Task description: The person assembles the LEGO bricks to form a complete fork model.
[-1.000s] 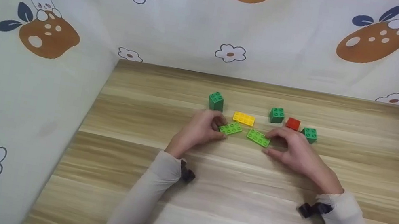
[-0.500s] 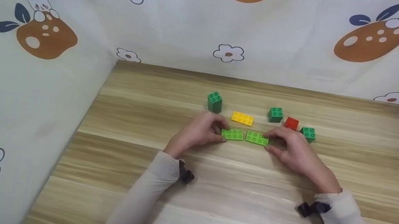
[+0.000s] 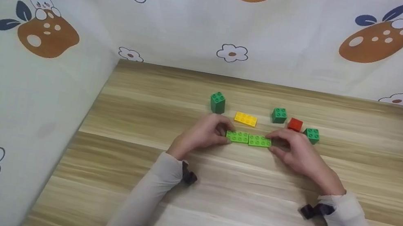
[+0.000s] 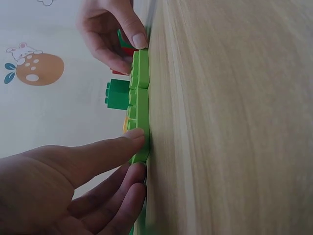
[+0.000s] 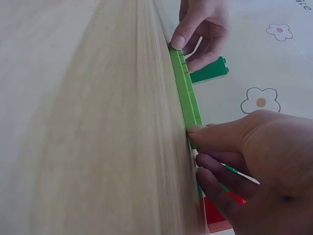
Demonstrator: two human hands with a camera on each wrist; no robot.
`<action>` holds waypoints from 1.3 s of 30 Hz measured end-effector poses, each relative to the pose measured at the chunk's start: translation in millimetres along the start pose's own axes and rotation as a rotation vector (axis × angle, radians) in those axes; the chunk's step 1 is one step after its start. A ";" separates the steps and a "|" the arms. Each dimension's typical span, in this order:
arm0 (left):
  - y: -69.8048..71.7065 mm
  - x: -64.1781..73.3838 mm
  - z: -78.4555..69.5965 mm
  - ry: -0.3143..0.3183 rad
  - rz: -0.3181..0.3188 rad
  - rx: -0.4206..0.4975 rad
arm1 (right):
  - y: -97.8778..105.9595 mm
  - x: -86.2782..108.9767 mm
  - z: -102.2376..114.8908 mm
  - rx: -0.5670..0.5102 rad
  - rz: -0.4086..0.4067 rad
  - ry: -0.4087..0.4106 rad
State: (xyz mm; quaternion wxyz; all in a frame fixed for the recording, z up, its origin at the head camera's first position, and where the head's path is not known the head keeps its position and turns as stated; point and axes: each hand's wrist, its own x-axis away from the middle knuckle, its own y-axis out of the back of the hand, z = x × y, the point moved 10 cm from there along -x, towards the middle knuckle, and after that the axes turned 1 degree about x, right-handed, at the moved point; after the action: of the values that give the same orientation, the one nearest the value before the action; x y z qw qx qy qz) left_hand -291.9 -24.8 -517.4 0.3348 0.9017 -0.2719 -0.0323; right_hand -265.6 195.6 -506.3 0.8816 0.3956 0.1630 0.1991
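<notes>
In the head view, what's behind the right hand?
Beyond the right hand, a red brick and a green brick partly show. The hand covers some of their near sides; anything fully behind it is hidden.

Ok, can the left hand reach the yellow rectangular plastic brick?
Likely yes: the yellow brick lies uncovered just beyond the left hand, but that hand pinches a light-green rectangular studded brick and would need freeing.

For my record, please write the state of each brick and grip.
Left lime brick: studs up, meeting right lime brick.
Right lime brick: studs up.
Yellow brick: flat, studs up.
Tall green block: upright, studs up.
Middle green block: studs up.
Right green block: studs up.
Red block: studs unclear.
Left grip: pinches left lime brick.
Right grip: pinches right lime brick.
</notes>
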 end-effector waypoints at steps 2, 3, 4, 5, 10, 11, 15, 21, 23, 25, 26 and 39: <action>-0.2 -0.2 0.1 0.004 -0.005 -0.003 | -0.1 -0.3 -0.5 -0.002 -0.003 -0.003; -0.4 -0.3 0.1 0.004 -0.007 -0.003 | -0.2 -0.4 -1.0 -0.004 -0.004 -0.005; -0.8 -0.6 -0.1 0.003 -0.010 0.000 | -0.3 -0.4 -1.5 -0.006 -0.006 -0.008; -1.0 -1.0 -0.3 0.000 -0.013 0.003 | -0.2 -0.5 -1.8 -0.007 -0.008 -0.010; -1.6 -2.8 -2.5 -0.019 -0.032 0.011 | 0.4 -0.2 -3.9 -0.012 -0.010 -0.028; -1.6 -3.0 -2.9 -0.021 -0.037 0.008 | 0.5 0.0 -4.3 -0.015 -0.008 -0.033; -1.9 -3.8 -4.1 -0.031 -0.051 -0.014 | 0.3 0.6 -5.7 -0.037 0.001 -0.050; -1.5 -4.2 -4.5 -0.039 -0.066 -0.040 | -0.5 0.2 -6.3 -0.062 0.010 -0.057; -1.9 -4.0 -4.0 -0.034 -0.063 -0.025 | 0.1 0.1 -5.5 -0.067 0.008 -0.047; -2.2 -3.7 -3.2 -0.028 -0.059 -0.006 | 1.5 -0.1 -4.9 -0.066 0.004 -0.038; -2.4 -3.7 -2.7 -0.024 -0.057 0.002 | 2.3 -0.3 -5.1 -0.062 0.001 -0.035; -3.1 -3.9 0.7 -0.001 -0.051 0.026 | 45.6 2.1 3.0 0.001 -0.146 -0.025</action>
State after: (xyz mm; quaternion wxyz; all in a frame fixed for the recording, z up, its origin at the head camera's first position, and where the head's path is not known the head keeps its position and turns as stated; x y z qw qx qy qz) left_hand -294.0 -21.2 -520.4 0.3219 0.9125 -0.2495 -0.0379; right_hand -272.5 222.4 -469.8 0.8955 0.3857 0.1804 0.1294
